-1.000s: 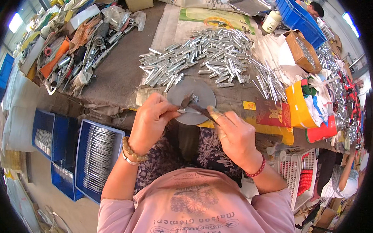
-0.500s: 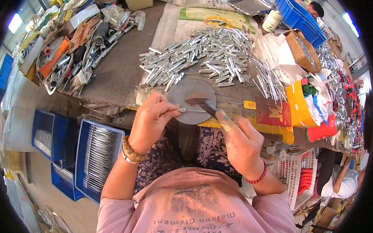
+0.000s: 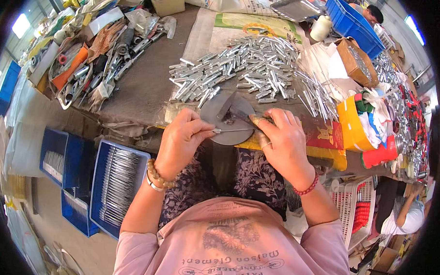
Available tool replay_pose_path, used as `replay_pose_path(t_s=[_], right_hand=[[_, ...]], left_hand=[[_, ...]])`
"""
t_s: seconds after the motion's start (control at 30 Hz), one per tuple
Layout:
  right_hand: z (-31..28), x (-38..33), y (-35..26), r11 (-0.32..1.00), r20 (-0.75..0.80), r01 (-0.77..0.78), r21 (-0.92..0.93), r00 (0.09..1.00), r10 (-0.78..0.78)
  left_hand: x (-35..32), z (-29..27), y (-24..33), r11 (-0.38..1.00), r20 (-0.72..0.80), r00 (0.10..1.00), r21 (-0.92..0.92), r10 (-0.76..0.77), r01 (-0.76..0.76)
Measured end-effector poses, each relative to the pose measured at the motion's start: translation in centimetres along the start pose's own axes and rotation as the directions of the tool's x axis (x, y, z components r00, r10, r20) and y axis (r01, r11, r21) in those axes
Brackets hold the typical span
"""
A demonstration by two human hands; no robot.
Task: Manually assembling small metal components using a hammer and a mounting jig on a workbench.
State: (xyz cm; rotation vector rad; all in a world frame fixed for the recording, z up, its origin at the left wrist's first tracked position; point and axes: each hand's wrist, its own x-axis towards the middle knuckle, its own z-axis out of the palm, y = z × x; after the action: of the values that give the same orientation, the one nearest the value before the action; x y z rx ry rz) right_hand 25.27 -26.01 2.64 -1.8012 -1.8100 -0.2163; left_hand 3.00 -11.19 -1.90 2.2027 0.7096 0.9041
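A thin metal rod (image 3: 239, 130) lies level across the near part of a round grey metal disc (image 3: 229, 139) at the table's front edge. My left hand (image 3: 183, 138) is closed, thumb and fingertips pinching the rod's left end, where a small metal fitting shows. A hammer (image 3: 226, 106) rests its dark head on or just above the disc. Its short handle runs into my right hand (image 3: 286, 142), closed around it with the fingertips by the rod's right end; whether they touch the rod I cannot tell. Just beyond the disc, short silver metal tubes (image 3: 261, 61) lie heaped.
Thin metal rods (image 3: 318, 97) lie right of the heap. A yellow container (image 3: 354, 124) and red bottle (image 3: 380, 154) stand farther right. Tools and scraps (image 3: 101, 60) crowd the left. Below left, a blue bin (image 3: 96, 181) holds stacked rods. A person (image 3: 372, 14) is at the far right.
The hammer has swung left and its head now sits lower over the disc. My right hand has turned and moved its fingers toward the rod's right end. My left hand keeps its pinch.
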Motion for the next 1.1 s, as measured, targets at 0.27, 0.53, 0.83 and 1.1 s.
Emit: replay_pose_path(t_s=[0.27, 0.53, 0.83, 1.1], right_hand=[[1.9, -1.6, -2.8, 0.996, 0.106, -0.082, -0.036, 0.991, 0.085], [1.8, -2.1, -2.8, 0.995, 0.089, -0.097, -0.031, 0.991, 0.1], [2.7, -3.6, -3.8, 0.62, 0.539, -0.572, 0.537, 0.798, 0.268], [3.4, -3.9, -6.2, 0.173, 0.795, -0.828, 0.534, 0.561, 0.232]], left_hand=[[-0.6, 0.2, -0.1, 0.999, -0.013, 1.0, 0.025, 0.028, -0.027], [-0.8, -0.1, -0.3, 0.999, 0.018, 0.999, 0.02, 0.048, -0.048], [-4.3, 2.4, 1.6, 0.962, -0.153, 0.965, -0.205, -0.214, 0.181], [-6.0, 2.9, 2.3, 0.508, 0.142, 0.829, -0.73, -0.541, 0.456]])
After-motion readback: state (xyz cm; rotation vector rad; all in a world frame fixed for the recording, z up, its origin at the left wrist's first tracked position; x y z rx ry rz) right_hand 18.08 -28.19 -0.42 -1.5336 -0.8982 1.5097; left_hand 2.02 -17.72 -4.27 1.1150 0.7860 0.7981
